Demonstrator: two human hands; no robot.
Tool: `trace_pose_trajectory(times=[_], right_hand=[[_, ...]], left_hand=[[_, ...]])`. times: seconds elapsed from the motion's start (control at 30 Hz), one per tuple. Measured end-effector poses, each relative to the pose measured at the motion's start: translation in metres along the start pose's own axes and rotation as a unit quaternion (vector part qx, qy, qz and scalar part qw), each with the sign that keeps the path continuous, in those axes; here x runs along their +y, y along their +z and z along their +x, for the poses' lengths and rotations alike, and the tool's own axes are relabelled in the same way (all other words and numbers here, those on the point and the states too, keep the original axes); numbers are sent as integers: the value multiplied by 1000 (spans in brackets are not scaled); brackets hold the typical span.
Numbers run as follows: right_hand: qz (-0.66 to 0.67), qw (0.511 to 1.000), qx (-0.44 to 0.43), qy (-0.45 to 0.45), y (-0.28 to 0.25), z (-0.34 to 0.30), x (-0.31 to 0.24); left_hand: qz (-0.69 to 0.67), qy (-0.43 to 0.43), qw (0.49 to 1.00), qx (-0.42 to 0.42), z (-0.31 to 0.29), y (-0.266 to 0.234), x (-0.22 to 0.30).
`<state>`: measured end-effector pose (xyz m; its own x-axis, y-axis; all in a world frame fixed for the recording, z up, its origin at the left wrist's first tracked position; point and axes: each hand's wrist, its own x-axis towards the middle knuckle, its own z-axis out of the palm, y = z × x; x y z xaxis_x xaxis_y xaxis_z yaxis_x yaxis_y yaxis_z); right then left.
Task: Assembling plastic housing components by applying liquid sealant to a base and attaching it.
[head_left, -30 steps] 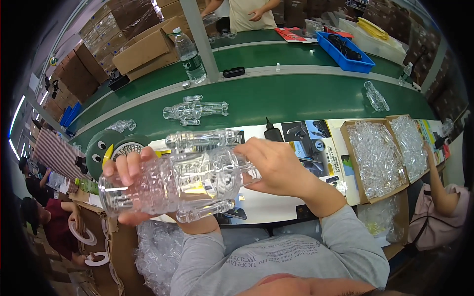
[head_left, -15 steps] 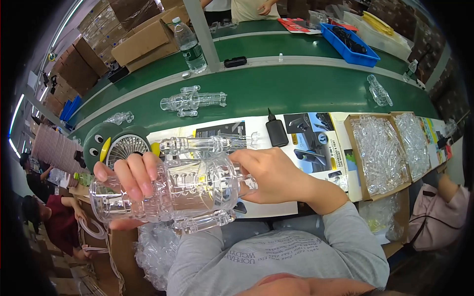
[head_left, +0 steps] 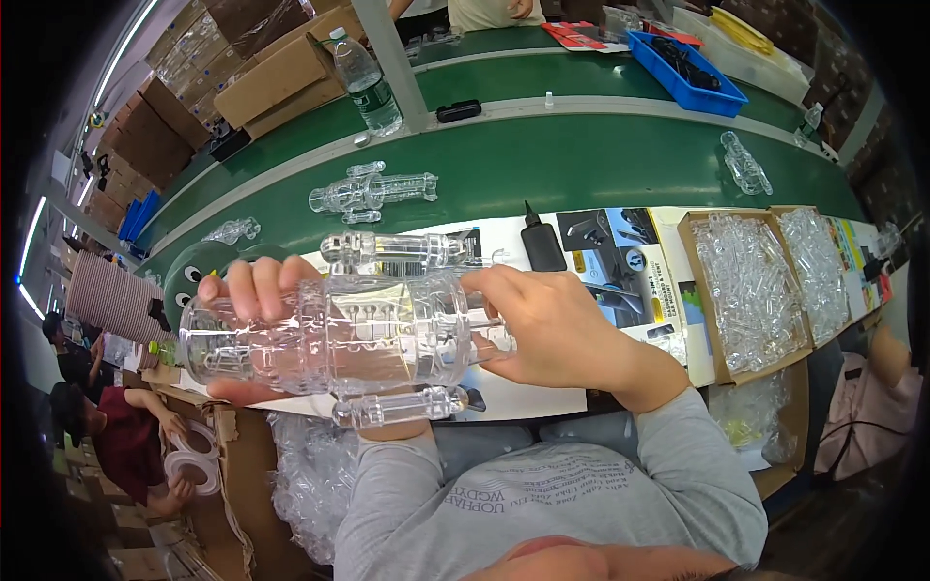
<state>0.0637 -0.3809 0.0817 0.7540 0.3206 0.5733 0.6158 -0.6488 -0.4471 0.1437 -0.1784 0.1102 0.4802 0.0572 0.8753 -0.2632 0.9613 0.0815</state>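
Across my lap at the table's near edge lies a large clear plastic rocket-shaped body (head_left: 378, 334), held level in the air. One clear side tube (head_left: 392, 254) runs along its far side and another clear tube (head_left: 407, 407) along its near side. My left hand (head_left: 260, 290) is wrapped round the left part, with its palm visible through the plastic. At the right end, the thumb and fingers of my right hand (head_left: 557, 329) close on a narrow clear stem (head_left: 492, 334), partly hidden by them. Behind my left fingers is a green penguin-faced fan (head_left: 184, 281), mostly covered.
A black nozzle bottle (head_left: 542, 244) stands on printed cardboard (head_left: 635, 228). Cartons of small clear parts (head_left: 746, 290) sit to the right. A similar clear rocket-shaped piece (head_left: 373, 194) lies on the green table (head_left: 542, 160). On the left, a co-worker handles white rings (head_left: 194, 460).
The clear body has rolled and levelled a little in my hands, its far tube rising and its near tube swinging up. The fan is now more covered. My grips stay in place.
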Motion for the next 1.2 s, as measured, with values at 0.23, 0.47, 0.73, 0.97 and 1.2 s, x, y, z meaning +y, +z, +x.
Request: trace_pose_trajectory(times=[0.23,0.47,0.73,0.97,1.2], right_hand=[[-47,998,36,-5,3,3,2],[-52,997,44,-30,0,4,3],[-17,997,55,-45,1,-2,-9],[18,997,-80,1,-8,-6,-7],[31,999,-17,-22,1,2,-4]], left_hand=[[-39,15,999,15,0,-2,2],[-18,-10,1000,-18,-4,-4,10],[128,43,991,-17,-13,30,23],[156,27,987,-11,-19,35,21],[136,14,986,-100,-8,28,22]])
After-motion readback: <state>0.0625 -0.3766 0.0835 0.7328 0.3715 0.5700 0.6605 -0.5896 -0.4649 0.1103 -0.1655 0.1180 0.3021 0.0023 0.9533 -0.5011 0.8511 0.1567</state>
